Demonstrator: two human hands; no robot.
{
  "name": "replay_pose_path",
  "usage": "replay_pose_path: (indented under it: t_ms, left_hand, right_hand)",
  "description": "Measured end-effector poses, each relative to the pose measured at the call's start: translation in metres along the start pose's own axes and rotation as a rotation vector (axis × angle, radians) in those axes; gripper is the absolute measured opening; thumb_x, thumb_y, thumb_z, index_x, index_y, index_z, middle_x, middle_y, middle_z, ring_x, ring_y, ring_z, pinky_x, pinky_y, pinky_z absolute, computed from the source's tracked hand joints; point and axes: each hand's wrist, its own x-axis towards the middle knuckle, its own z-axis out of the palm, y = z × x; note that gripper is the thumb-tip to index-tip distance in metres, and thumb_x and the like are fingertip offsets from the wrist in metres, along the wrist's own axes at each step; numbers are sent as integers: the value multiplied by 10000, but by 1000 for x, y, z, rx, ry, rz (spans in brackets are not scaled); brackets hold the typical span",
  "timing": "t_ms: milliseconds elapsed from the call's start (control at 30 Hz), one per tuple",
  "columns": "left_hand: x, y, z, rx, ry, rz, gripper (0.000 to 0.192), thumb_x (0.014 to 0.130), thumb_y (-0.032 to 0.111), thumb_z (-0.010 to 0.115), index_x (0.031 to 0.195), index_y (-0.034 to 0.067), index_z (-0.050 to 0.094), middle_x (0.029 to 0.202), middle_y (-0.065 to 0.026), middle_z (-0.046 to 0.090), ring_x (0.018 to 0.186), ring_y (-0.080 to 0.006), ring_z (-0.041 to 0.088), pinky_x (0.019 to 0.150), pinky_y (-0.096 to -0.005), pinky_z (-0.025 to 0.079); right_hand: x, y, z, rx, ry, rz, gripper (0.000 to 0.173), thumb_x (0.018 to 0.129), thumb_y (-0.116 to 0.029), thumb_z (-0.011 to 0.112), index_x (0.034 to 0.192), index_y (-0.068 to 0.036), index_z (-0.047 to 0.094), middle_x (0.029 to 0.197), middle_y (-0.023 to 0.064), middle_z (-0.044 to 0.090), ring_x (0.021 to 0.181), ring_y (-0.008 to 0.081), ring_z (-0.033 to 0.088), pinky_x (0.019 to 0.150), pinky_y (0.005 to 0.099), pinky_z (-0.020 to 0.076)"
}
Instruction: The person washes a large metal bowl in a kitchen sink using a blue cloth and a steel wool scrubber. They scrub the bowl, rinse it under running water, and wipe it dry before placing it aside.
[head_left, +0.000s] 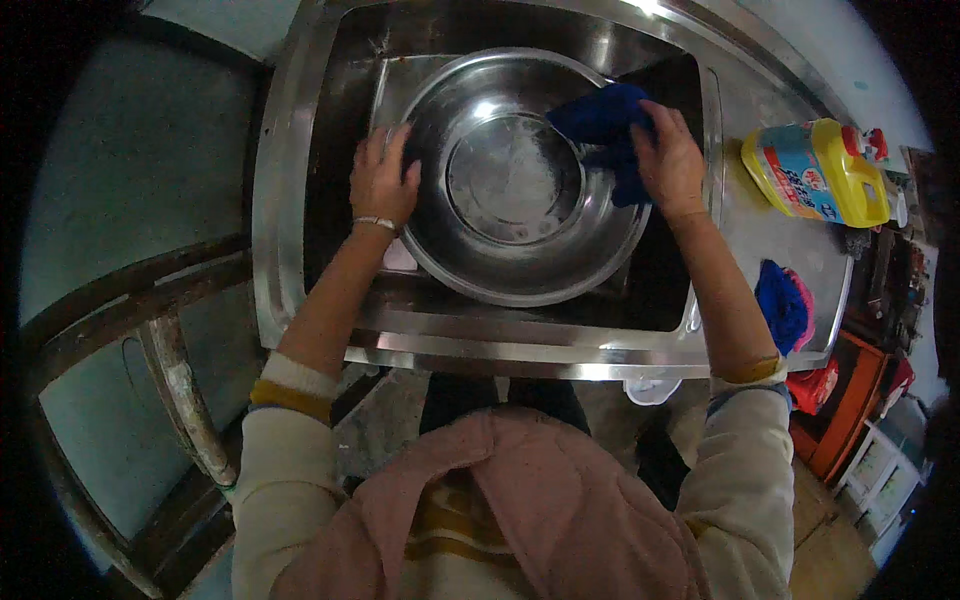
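Observation:
A round stainless steel basin (517, 180) sits inside the steel sink (480, 337), with a little liquid or wet shine on its bottom. At the basin's left rim is my left hand (382, 176), fingers apart, a bracelet on the wrist; whether it grips the rim I cannot tell. My right hand (671, 161) holds a dark blue cloth (604, 116) over the basin's right rim. Part of the cloth hangs down the inner wall of the basin. Below my left wrist, a small pale pink object (400, 256) shows between basin and sink wall.
On the drainboard (739, 247) to the right lies a yellow jug (821, 172) with a red cap and printed label. Nearer me is a blue and pink cloth (785, 306). A wooden chair-like frame (176, 375) stands at left. A white container (651, 391) shows below the sink's front edge.

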Motion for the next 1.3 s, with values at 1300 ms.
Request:
replay_pose_path:
  t_ms: [1300]
  left_hand:
    - [-14,1,22,-162,-304,-573,540,849,195,501,1307,69,244,896,-257,622,825,-428,604,735,-498,468]
  right_hand:
    - [-54,-99,250,30,-414,-254,435,783,-223,596,1199,-129,513,1117,227,507,1017,393,512,895,462,426]
